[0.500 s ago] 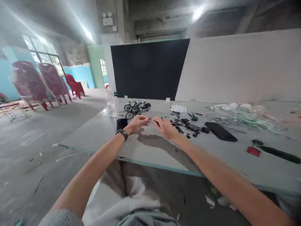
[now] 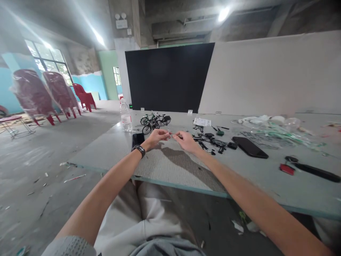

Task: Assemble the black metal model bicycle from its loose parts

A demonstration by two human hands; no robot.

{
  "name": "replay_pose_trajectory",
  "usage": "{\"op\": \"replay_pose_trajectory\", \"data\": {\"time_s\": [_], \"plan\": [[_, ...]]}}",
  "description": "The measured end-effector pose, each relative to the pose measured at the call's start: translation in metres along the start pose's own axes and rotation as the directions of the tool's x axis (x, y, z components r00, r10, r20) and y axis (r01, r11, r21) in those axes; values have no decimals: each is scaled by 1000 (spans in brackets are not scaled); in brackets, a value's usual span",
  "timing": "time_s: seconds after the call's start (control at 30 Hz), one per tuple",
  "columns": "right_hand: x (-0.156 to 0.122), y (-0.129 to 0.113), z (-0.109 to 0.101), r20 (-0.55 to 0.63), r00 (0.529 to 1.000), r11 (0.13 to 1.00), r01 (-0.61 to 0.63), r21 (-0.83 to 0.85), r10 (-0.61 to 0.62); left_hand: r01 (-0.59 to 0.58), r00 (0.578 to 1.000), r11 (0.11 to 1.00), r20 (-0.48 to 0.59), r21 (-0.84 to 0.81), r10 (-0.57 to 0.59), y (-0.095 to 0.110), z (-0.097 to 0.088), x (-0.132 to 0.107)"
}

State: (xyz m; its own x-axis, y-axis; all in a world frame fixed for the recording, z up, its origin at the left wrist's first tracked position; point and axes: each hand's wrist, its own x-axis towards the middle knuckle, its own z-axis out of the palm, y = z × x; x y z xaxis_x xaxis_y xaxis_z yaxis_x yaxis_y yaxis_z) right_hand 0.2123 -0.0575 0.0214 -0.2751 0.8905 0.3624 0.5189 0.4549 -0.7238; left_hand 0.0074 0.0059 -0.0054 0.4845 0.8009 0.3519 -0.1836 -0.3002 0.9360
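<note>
L hand (image 2: 157,138) pinching tiny silver pc (image 2: 169,135), too small to ID. R hand (image 2: 187,141) fingers curled, just beside pc, grip unclear. Both over grey surface (image 2: 170,167). Black watch (image 2: 138,150) on L wrist. Mini black bikes (image 2: 156,122) at 11 o'clock, water bottle (image 2: 126,117) at 10 o'clock. Black parts pile (image 2: 210,141) at 2 o'clock, paper sheet (image 2: 201,122) beyond it, print unreadable. Black phone (image 2: 249,147) at 3 o'clock.

Rough concrete ceiling (image 2: 178,21) with glaring lights (image 2: 223,14), turquoise walls (image 2: 92,85) around a tall steel-framed window (image 2: 48,58), red chairs (image 2: 33,96) along a littered grey floor (image 2: 53,156), and a black panel (image 2: 169,76) beside a pale partition (image 2: 269,74).
</note>
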Motion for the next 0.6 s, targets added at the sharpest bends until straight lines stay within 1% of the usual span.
{"op": "replay_pose_trajectory", "data": {"time_s": [0.03, 0.07, 0.1, 0.17, 0.23, 0.27, 0.3, 0.33, 0.37, 0.43, 0.53, 0.6], "plan": [[0, 1, -2, -6, 997, 989, 69, -132, -71, 22, 1000, 1000, 11, 9, -22, 0, -1, 0], [0, 2, -4, 11, 990, 954, 135, -269, -137, 43, 999, 999, 24, 13, -43, 0, -1, -1], [-1, 2, -7, 44, 980, 895, 194, -401, -192, 61, 997, 998, 37, 11, -62, 1, -1, -2], [-4, 1, -11, 127, 958, 732, 279, -622, -258, 85, 995, 996, 56, 0, -85, 2, -1, -2], [-6, 0, -13, 186, 942, 570, 319, -757, -280, 92, 994, 996, 62, -18, -91, 3, -1, -3], [-7, -1, -13, 199, 940, 517, 321, -794, -279, 96, 994, 995, 62, -29, -94, 3, -1, -3], [-8, -1, -13, 208, 939, 484, 322, -813, -275, 98, 994, 994, 62, -40, -95, 3, 0, -3], [-8, -1, -11, 213, 938, 472, 323, -820, -273, 99, 994, 994, 62, -51, -95, 3, 0, -3], [-7, 0, -10, 217, 937, 478, 329, -814, -273, 99, 993, 993, 65, -59, -95, 4, 0, -3], [-6, 3, -8, 222, 932, 543, 349, -764, -286, 98, 993, 993, 79, -65, -93, 4, 0, -4], [-5, 5, -6, 192, 934, 721, 355, -595, -302, 79, 993, 995, 89, -64, -74, 5, 1, -4], [-4, 4, -5, 133, 950, 831, 311, -461, -281, 53, 996, 997, 76, -49, -49, 6, 1, -5]]}}
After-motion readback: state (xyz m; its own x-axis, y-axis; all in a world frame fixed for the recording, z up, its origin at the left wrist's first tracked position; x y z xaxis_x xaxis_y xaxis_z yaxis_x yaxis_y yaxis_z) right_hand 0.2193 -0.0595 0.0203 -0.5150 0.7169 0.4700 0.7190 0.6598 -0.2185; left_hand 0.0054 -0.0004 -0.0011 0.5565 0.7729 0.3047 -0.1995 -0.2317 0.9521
